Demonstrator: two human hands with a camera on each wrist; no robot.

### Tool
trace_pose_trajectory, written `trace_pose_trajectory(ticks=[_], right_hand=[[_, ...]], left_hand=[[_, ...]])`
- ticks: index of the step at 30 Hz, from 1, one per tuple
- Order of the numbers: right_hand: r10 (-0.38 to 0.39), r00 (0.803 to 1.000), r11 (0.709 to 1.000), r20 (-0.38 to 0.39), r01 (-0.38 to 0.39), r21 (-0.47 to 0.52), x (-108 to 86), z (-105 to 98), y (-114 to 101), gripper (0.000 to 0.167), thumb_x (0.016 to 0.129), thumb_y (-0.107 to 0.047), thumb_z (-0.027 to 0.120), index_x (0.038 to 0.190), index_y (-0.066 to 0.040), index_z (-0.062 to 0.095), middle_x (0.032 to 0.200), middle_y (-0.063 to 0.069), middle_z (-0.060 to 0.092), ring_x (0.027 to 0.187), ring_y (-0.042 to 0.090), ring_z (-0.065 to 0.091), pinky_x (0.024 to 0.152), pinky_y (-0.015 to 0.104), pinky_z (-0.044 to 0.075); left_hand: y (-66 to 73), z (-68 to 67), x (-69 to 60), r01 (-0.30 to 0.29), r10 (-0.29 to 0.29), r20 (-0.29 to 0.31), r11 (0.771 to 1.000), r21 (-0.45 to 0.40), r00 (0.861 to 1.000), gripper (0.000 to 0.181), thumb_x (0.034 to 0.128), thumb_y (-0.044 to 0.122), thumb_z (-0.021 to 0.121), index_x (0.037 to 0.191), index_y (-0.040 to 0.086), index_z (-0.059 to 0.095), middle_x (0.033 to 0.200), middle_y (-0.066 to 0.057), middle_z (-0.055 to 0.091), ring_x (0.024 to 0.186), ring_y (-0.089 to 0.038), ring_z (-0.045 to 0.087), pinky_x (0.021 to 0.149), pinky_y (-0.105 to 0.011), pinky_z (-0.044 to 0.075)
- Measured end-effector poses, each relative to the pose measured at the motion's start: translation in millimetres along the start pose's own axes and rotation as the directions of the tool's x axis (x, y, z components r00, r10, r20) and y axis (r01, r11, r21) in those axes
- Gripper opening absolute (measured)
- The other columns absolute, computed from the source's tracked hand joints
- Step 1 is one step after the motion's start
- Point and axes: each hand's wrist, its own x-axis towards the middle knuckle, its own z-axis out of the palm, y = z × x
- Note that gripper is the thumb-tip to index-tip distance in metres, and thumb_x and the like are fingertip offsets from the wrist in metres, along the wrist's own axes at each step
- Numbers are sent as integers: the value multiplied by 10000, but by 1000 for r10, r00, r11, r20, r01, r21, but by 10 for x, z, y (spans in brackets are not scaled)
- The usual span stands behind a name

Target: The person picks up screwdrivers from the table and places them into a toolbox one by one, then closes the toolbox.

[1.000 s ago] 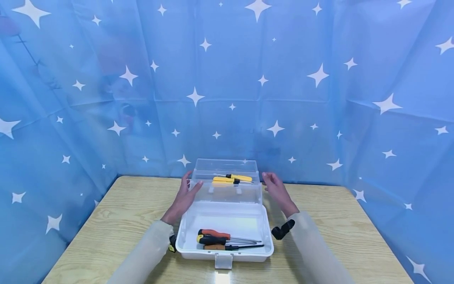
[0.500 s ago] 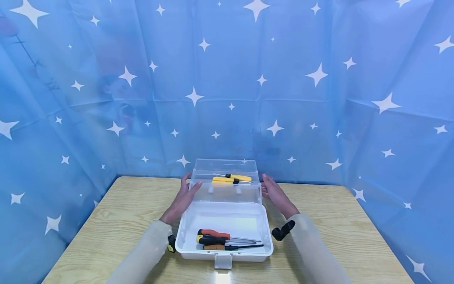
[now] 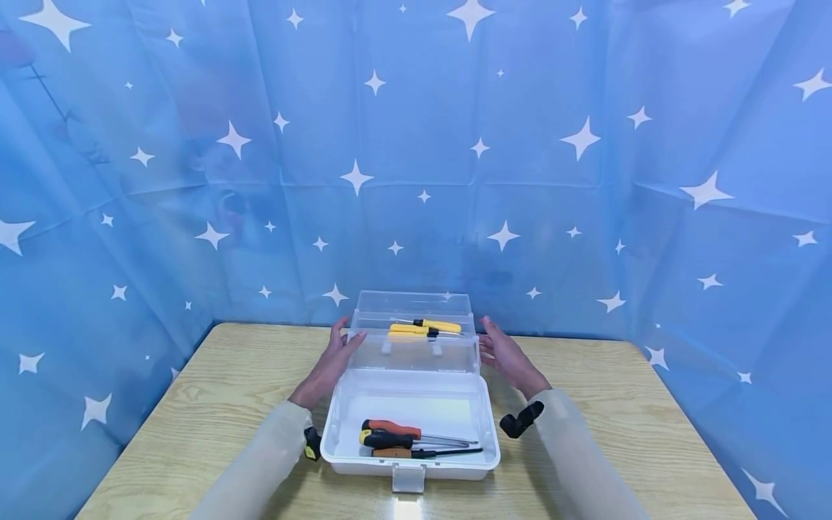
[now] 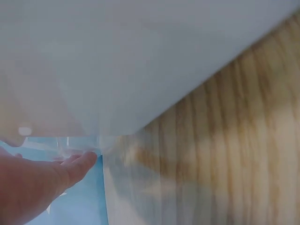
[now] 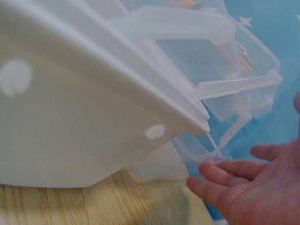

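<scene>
A white toolbox [image 3: 411, 468] stands open on the table, its clear trays and lid [image 3: 414, 302] raised toward the back. Yellow-handled screwdrivers [image 3: 442, 326] lie in a clear tray. Several larger tools rest in the base, including a red-handled screwdriver [image 3: 393, 427], a black-and-yellow-handled one [image 3: 388, 438] and a brown-handled tool [image 3: 393, 453]. My left hand [image 3: 328, 367] is at the clear tray's left side, thumb toward its front, some fingers hidden behind. My right hand [image 3: 512, 360] extends its fingers to the opposite side; in the right wrist view its fingertips [image 5: 206, 168] meet or nearly meet the clear lid.
The wooden table [image 3: 214, 390] extends to both sides of the toolbox. A clear latch [image 3: 408, 478] hangs at the box's front. Right behind the table hangs a blue curtain [image 3: 416, 217] with white stars.
My right hand has straightened its fingers and brought them to the clear tray's right side. The left hand has shifted very slightly left. Toolbox and tools stay put.
</scene>
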Motion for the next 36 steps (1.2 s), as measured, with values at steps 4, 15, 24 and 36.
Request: trace_pose_trajectory(ticks=[4, 15, 24, 36], right_hand=[[-9, 1000, 1000, 2, 9, 27, 2, -12, -1, 791, 1027, -629, 219, 1601, -112, 45, 1589, 273, 237, 1456, 417, 283, 1175, 532, 278], [-12, 1000, 999, -12, 12, 41, -31, -38, -10, 790, 1033, -615, 236, 1596, -85, 77, 1595, 254, 242, 1459, 394, 291, 1173, 509, 297], [-37, 999, 995, -3, 37, 87, -49, -63, -21, 841, 1024, -627, 257, 1586, -35, 53, 1596, 277, 209, 1454, 414, 285, 1175, 507, 291], [-56, 998, 985, -7, 56, 162, -53, -89, 7, 898, 1014, -627, 316, 1571, 19, 36, 1626, 237, 145, 1471, 391, 247, 1191, 480, 262]], left_hand=[[20, -11, -6, 8, -8, 6, 1000, 22, 1000, 814, 988, 603, 450, 1568, 250, 0, 1557, -224, 270, 1416, -418, 335, 1118, -592, 344], [30, -29, 4, -9, 10, 46, 999, -34, 999, 781, 1008, 561, 441, 1565, 238, -1, 1555, -206, 239, 1440, -408, 280, 1163, -597, 259], [41, -54, 21, -17, 20, 52, 998, -60, 998, 772, 1002, 572, 445, 1562, 241, 30, 1537, -200, 266, 1422, -399, 309, 1147, -602, 286], [54, -56, 39, -57, 64, 66, 994, -96, 996, 711, 1033, 506, 415, 1558, 188, 55, 1557, -212, 221, 1469, -402, 197, 1180, -632, 155]])
